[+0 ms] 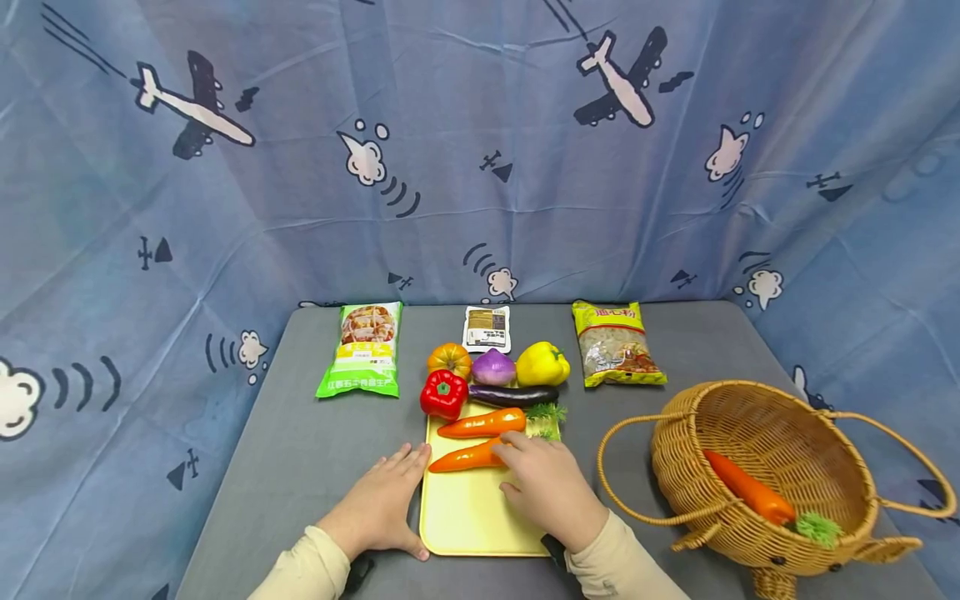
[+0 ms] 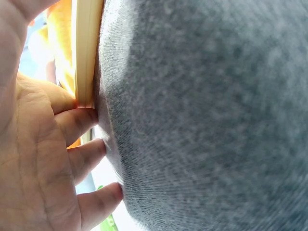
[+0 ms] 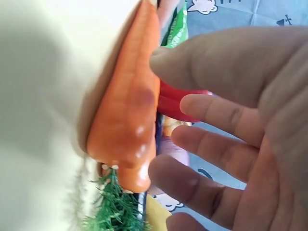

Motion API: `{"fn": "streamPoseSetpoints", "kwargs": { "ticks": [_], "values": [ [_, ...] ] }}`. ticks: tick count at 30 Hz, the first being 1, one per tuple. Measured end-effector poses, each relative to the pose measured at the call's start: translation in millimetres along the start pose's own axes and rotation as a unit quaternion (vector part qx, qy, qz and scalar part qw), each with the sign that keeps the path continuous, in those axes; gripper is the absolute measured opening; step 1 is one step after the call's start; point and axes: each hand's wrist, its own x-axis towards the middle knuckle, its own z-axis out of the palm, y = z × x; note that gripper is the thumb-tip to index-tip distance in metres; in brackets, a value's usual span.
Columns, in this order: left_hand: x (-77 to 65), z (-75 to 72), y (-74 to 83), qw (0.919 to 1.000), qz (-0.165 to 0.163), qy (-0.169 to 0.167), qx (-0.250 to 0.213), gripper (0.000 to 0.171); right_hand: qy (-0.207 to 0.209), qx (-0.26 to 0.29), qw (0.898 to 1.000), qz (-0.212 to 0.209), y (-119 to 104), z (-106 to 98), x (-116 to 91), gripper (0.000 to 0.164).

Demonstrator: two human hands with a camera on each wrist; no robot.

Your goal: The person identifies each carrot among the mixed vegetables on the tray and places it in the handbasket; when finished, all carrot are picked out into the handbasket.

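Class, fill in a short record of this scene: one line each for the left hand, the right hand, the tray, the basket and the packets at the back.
Left hand: flat on the grey table, beside the tray edge.
Right hand: open, fingers at the near carrot.
Tray: yellow, holds two carrots.
Basket: wicker, tilted, one carrot inside.
Packets: green bag, small packet, yellow bag.

fingers [image 2: 79, 122] touch yellow board [image 2: 86, 48], seemingly, on grey cloth [image 2: 207, 115].

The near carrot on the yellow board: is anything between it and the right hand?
Nothing visible. The right hand is right at the near carrot, its fingers open beside it. The second carrot lies behind, farther away.
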Motion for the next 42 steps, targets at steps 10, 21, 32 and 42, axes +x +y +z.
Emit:
{"fn": "streamPoseSetpoints", "kwargs": {
  "ticks": [10,21,32,42],
  "values": [
    [0.4,-0.7,2.4,0.9999,0.007,0.005,0.010,0.145,-0.021,-0.006,1.000,0.015,1.1,12.7,3.7,0.044],
    [-1.7,-3.2,4.1,0.9999,0.011,0.004,0.004,0.144,-0.021,-0.015,0.999,0.029,0.9,20.0,7.4,0.043],
    [-1.1,-3.7,3.7,0.9999,0.008,0.003,0.005,0.144,-0.006,-0.009,0.999,0.035,2.0,23.1,3.5,0.034],
    [-1.4,-3.3,2.0,1.0000,0.004,0.001,0.005,0.144,-0.029,-0.006,0.999,0.028,4.6,25.3,-1.3,0.036]
  ]
}}
